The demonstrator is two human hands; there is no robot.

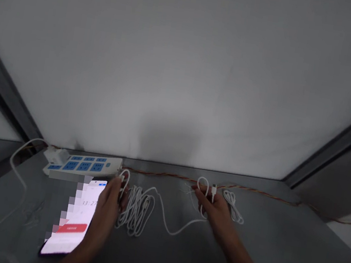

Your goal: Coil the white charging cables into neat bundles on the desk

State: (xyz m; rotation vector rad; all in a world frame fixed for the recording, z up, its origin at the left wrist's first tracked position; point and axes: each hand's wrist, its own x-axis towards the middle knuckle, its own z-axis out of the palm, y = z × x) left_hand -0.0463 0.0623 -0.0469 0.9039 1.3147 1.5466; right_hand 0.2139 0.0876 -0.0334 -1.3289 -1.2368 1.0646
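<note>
**Left hand (pixel 104 222) and right hand (pixel 217 213) on a white USB cable (pixel 164 218)**

The white USB cable crosses the middle of a grey table (pixel 276 254), from a loose, tangled bundle (pixel 134 211) to the right hand in a long, slack curve. The right hand is low over the table with its fingers spread and a small loop of the cable caught among them. A white USB plug (pixel 213 193) stands upright just above the fingers (pixel 203 196). Just beside that hand lies a small white coil of cable (pixel 232 207), and thin loose wire ends (pixel 188 190) show to its left.

The left hand is narrowly closed, with its fingertips (pixel 119 182) pinching a white strand that rises from near the bundle into a loop. It cannot be told whether this strand is the same cable. That hand overlaps the edge of a smartphone (pixel 73 217), whose lit screen shows 13:27 and a red button, partly pixelated.

Behind the phone sits a power strip (pixel 83 166) with blue sockets and a white plug (pixel 58 156) in it. A white lead (pixel 19 169) drops away from there at the table's left. A twisted red-and-yellow wire (pixel 220 185) runs along the back edge, against a white wall (pixel 186 62).
</note>
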